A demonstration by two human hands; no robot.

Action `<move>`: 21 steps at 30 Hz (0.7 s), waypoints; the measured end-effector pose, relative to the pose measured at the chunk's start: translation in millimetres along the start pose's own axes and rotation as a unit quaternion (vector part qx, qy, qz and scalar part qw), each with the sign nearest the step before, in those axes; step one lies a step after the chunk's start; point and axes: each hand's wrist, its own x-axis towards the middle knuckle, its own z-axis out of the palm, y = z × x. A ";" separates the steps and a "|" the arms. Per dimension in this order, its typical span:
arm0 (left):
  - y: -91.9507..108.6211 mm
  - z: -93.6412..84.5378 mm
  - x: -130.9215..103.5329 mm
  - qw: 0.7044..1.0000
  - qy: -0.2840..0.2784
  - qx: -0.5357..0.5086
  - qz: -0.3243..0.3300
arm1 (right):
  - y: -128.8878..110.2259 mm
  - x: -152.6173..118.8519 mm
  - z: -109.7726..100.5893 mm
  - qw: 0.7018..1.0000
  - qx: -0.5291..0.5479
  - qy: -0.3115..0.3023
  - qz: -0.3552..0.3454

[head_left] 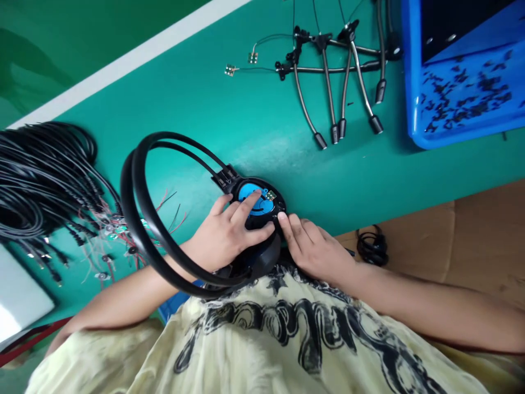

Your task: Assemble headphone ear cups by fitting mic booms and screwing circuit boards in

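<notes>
A black headset (141,202) rests at the table's near edge against my shirt, its double headband arching over my left forearm. One ear cup (283,200) faces up, showing a blue inner plate (258,205) and a small circuit board (270,195). My left hand (229,232) grips this ear cup, with its index finger laid on the blue plate and its thumb at the near rim. At the cup's right rim, my right hand (309,243) has its fingers closed together against the edge. What lies under those fingers is hidden.
Several gooseneck microphones (328,93) lie at the back right, beside a blue tray (416,126) of small black parts. Bundled black cables (45,180) with loose wire ends cover the left. Cardboard (463,235) and a coiled cable (371,246) are at right.
</notes>
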 end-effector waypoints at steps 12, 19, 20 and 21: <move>5.1 16.4 4.9 0.993 0.014 0.110 -0.039 | 9.3 -10.5 2.9 0.997 0.061 0.031 0.018; 17.1 16.8 8.8 0.989 0.019 0.117 -0.090 | 15.5 -14.7 8.8 0.995 0.081 0.053 0.007; 17.9 17.0 9.1 0.989 0.022 0.112 -0.095 | 17.1 -14.6 10.6 0.995 0.087 0.051 0.007; 18.4 17.5 9.3 0.989 0.025 0.105 -0.099 | 18.8 -14.5 12.7 0.995 0.092 0.050 0.006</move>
